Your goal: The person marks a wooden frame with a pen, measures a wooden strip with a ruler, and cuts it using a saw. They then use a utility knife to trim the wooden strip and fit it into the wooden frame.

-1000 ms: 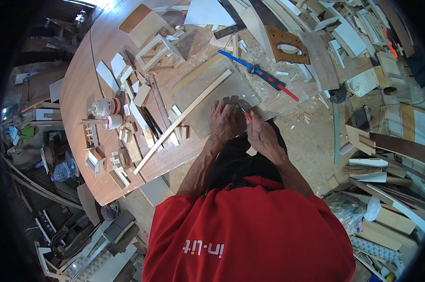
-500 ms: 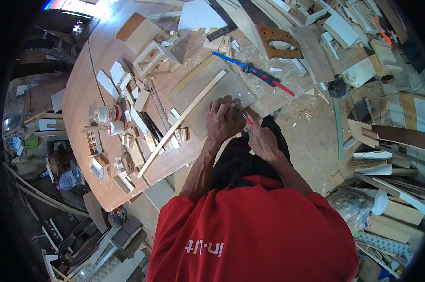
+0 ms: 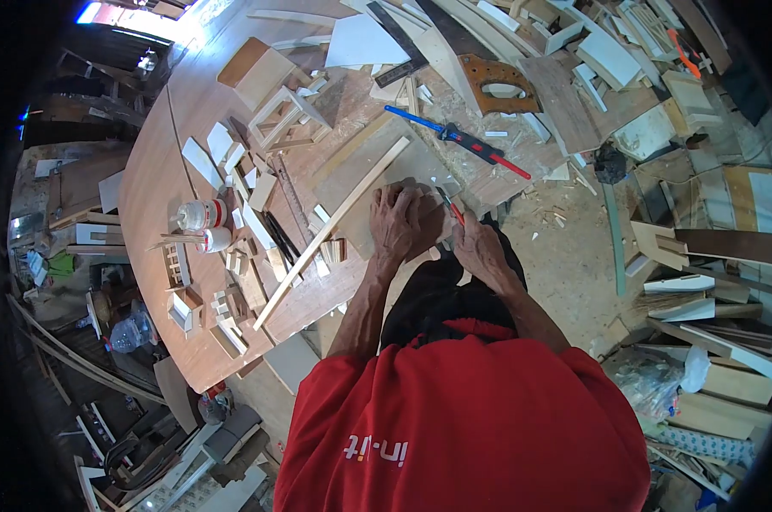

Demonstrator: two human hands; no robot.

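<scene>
My right hand (image 3: 478, 247) is closed around a red-handled knife (image 3: 457, 212), its thin blade pointing up and left over the board. Beside it, my left hand (image 3: 394, 224) rests at the near part of the flat board (image 3: 360, 183) with its fingers curled down; whatever lies under the fingertips is too small or hidden to name. A long wooden strip (image 3: 335, 230) runs diagonally across the board, left of my left hand. Beyond both hands lies a blue and red tool (image 3: 463, 141) with a dark middle.
A handsaw (image 3: 499, 85) and a dark try square (image 3: 400, 68) lie at the far side of the table (image 3: 151, 247). A small wooden frame (image 3: 288, 119), jars (image 3: 200, 215) and miniature wooden pieces (image 3: 181, 307) stand to the left. Offcuts (image 3: 689, 282) pile up at the right.
My hands have moved slightly apart. The knife's blade now shows clear of my left hand, where before it was close against the fingers. The view has shifted a little.
</scene>
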